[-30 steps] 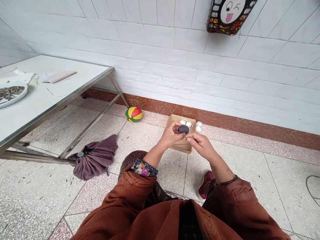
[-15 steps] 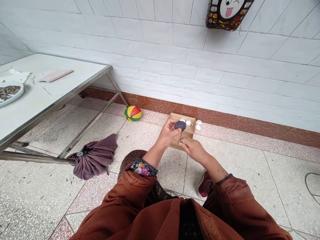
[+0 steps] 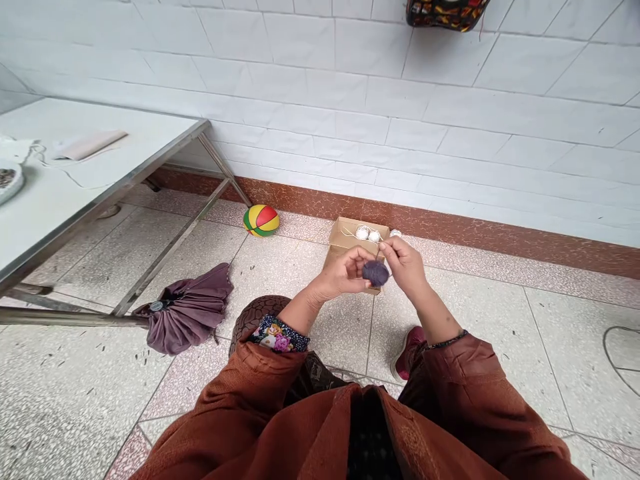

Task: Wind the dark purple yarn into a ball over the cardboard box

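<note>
A small dark purple-grey ball of yarn [image 3: 375,273] is held in my left hand [image 3: 347,272], between the thumb and the fingers. My right hand [image 3: 404,265] is just to the right and slightly above it, with thumb and finger pinched on the yarn strand that runs up from the ball. Beyond both hands, an open cardboard box [image 3: 345,236] lies on the floor against the wall. White balls of yarn [image 3: 367,233] sit in its far part, with a loose pale strand beside them. Another white ball [image 3: 395,233] shows at the box's right side, partly behind my right hand.
To the left stands a metal-framed table [image 3: 105,160] carrying a plate [image 3: 13,181] and a folded pale cloth [image 3: 95,145]. A folded purple umbrella [image 3: 193,310] lies by its lower bar. A coloured ball [image 3: 261,221] rests near the skirting. A patterned bag [image 3: 447,13] hangs above.
My right hand has swung from below the yarn ball up to its upper right side. My left hand has shifted slightly right and down with the ball. The view has tilted lower.
</note>
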Demonstrator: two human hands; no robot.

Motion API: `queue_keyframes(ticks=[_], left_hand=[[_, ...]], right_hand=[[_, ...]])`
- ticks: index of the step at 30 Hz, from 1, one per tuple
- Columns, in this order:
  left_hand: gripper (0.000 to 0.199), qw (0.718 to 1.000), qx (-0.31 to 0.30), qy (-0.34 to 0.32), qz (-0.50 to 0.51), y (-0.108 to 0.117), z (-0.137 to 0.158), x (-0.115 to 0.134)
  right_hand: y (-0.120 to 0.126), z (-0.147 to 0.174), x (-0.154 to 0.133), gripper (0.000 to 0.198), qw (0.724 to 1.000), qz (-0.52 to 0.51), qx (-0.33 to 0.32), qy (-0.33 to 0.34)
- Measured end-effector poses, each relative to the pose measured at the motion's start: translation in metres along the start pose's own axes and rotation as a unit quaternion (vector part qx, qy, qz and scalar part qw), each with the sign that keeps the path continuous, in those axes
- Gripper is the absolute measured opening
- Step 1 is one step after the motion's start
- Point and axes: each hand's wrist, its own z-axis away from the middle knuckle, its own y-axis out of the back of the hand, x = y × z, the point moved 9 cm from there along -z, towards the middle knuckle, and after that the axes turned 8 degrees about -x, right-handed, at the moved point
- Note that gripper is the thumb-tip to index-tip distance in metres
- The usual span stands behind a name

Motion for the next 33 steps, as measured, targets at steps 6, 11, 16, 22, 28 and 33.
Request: queue_keyframes(ticks=[6,11,16,22,28,33], left_hand=[[0.053,0.972,0.233,-0.014,-0.034,0.052,0.004,-0.007],[0.047,0.975,0.156,0.047,-0.149,0.033,0.001,-0.011],[0.048,0.999,0.014,0.031,-0.022,0.0,-0.001,-0.009],[0.052,0.983,0.18,-0.02,-0.019,0.041,-0.001,-0.01],[0.063,0.982,0.134,0.045,-0.128,0.027,-0.001,-0.019],[0.071,0.999,0.043,-0.003,0.033,0.01,-0.005,-0.009]], right_hand=[[-0.048,0.03,-0.016,0.034,0.981,-0.001,-0.185,0.054],[-0.015,0.026,-0.026,0.035,0.992,-0.047,-0.105,0.058],[-0.015,0.012,0.013,0.032,0.998,-0.019,-0.049,-0.021],[-0.05,0.033,-0.008,0.028,0.979,0.048,-0.19,0.061],[-0.015,0.022,-0.019,0.036,0.992,0.007,-0.094,0.085],[-0.018,0.015,0.006,0.038,0.997,0.02,-0.062,0.027]])
